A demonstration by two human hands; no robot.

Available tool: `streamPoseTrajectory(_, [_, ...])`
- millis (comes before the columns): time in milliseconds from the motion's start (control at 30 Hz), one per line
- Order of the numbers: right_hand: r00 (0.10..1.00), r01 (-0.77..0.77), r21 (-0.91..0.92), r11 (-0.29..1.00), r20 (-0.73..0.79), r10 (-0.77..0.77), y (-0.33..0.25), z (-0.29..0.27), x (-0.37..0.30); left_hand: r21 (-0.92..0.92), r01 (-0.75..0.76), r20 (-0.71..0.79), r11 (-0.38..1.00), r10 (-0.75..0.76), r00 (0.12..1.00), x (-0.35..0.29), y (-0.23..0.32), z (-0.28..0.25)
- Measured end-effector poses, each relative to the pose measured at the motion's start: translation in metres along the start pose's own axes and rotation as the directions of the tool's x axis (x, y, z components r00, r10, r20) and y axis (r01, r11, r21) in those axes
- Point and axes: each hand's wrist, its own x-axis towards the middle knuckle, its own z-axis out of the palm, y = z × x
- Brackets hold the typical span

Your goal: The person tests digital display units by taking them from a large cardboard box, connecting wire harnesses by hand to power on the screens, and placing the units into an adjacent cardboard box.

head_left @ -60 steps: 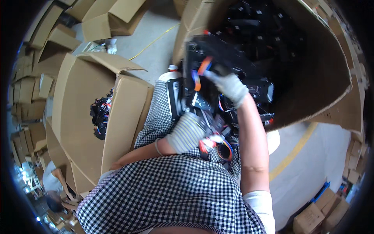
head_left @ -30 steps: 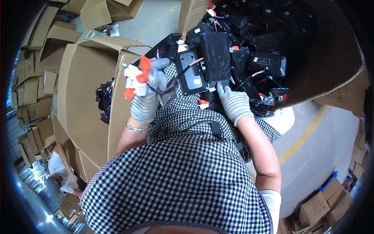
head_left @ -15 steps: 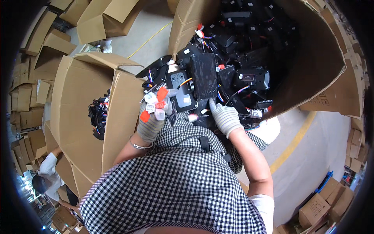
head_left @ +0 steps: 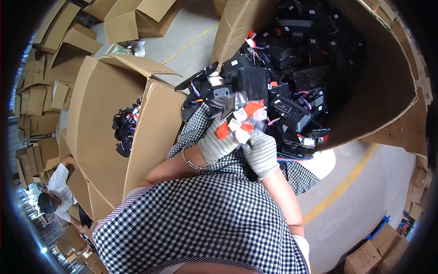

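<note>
In a striped glove, my left hand [head_left: 216,142] is closed around a bunch of red and white plug connectors [head_left: 242,122] with bits of clear plastic about it. My right hand [head_left: 262,154], gloved alike, is drawn up against the right side of the bunch. Its fingers look curled in, with the tips hidden behind the connectors. Just beyond both hands lies a black plastic-wrapped unit [head_left: 253,84] among black housings with coloured wires [head_left: 289,112], heaped at the mouth of a large carton [head_left: 388,68].
On the left stands another open carton [head_left: 105,100] holding some black wired parts [head_left: 127,125]. A person [head_left: 59,189] works at the far left. Stacked cartons [head_left: 43,96] line the edges. A yellow stripe [head_left: 342,187] crosses the floor at right.
My left hand has moved right with the connectors. My right hand has left the black wrapped unit and come down beside them. The view has shifted slightly.
</note>
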Motion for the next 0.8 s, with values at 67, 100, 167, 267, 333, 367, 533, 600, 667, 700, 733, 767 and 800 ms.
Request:
streamPoseTrajectory(67, [0.999, -0.01, 0.081, 0.997, -0.033, 0.013, 0.004, -0.013, -0.003, 0.894, -0.237, 0.125, 0.38, 0.296, 0.947, -0.007, 0.004, -0.003])
streamPoseTrajectory(100, [0.989, 0.006, 0.159, 0.987, -0.146, 0.018, 0.013, -0.016, -0.01, 0.866, -0.299, 0.408, -0.4, 0.222, 0.886, -0.012, 0.01, 0.0])
streamPoseTrajectory(167, [0.963, -0.08, 0.221, 0.972, -0.235, 0.133, 0.026, -0.036, -0.018, 0.944, -0.329, 0.313, 0.029, 0.239, 0.919, -0.005, 0.024, -0.015])
streamPoseTrajectory(267, [0.849, -0.219, 0.873, 0.437, -0.05, 0.526, 0.016, -0.071, -0.027, 0.89, -0.427, 0.455, -0.158, 0.352, 0.818, -0.008, 0.019, -0.032])
streamPoseTrajectory(333, [0.921, -0.036, 0.96, 0.278, -0.077, 0.382, 0.014, -0.075, -0.024, 0.924, -0.313, 0.379, -0.221, 0.405, 0.832, -0.01, 0.019, -0.035])
streamPoseTrajectory(367, [0.926, -0.085, 0.964, 0.251, -0.017, 0.376, 0.005, -0.078, -0.022, 0.923, -0.316, 0.38, -0.218, 0.397, 0.836, -0.011, 0.018, -0.031])
streamPoseTrajectory(533, [0.897, -0.388, 0.863, 0.324, 0.273, 0.347, -0.011, -0.076, -0.01, 0.961, -0.276, 0.26, 0.026, 0.259, 0.93, -0.017, 0.018, -0.016])
streamPoseTrajectory(600, [0.904, -0.376, 0.837, 0.398, 0.236, 0.356, -0.013, -0.066, -0.008, 0.922, -0.272, 0.219, 0.275, 0.209, 0.953, -0.016, 0.015, -0.019])
streamPoseTrajectory(667, [0.899, -0.309, 0.876, 0.37, 0.143, 0.413, -0.015, -0.06, -0.007, 0.828, -0.24, 0.187, 0.506, 0.155, 0.97, -0.014, 0.014, -0.023])
streamPoseTrajectory(700, [0.898, -0.311, 0.876, 0.367, 0.144, 0.416, -0.013, -0.061, -0.007, 0.762, -0.213, 0.175, 0.611, 0.123, 0.977, -0.013, 0.012, -0.026])
streamPoseTrajectory(733, [0.886, -0.318, 0.889, 0.331, 0.155, 0.436, -0.012, -0.063, -0.008, 0.684, -0.187, 0.174, 0.705, 0.092, 0.98, -0.012, 0.012, -0.028])
streamPoseTrajectory(767, [0.874, -0.324, 0.9, 0.293, 0.166, 0.456, -0.011, -0.065, -0.009, 0.596, -0.154, 0.177, 0.788, 0.059, 0.983, -0.011, 0.011, -0.03])
streamPoseTrajectory(800, [0.867, -0.339, 0.88, 0.332, 0.155, 0.473, -0.012, -0.068, -0.011, 0.5, -0.115, 0.182, 0.858, 0.026, 0.983, -0.01, 0.01, -0.033])
